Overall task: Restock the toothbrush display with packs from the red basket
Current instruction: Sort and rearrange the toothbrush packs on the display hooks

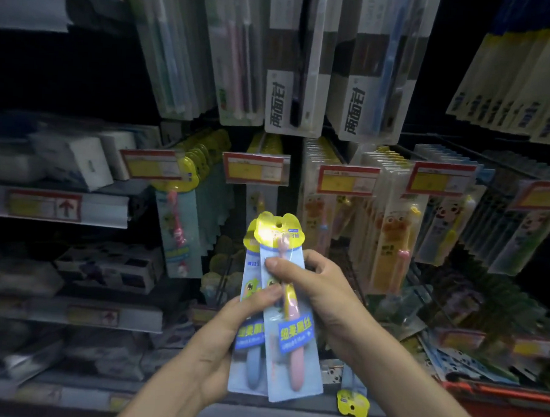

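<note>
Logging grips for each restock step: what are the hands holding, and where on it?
Two toothbrush packs, fanned. The left hand grips their lower half from the left, thumb on the front; the right hand pinches the middle of the front pack.

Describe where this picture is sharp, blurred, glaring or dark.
Head view: left hand, right hand and the front pack they hold are sharpest; glare bleaches its yellow top; the left shelves are dim and smeared; hanging packs near the edges lean outward, wide-angle distortion.
</note>
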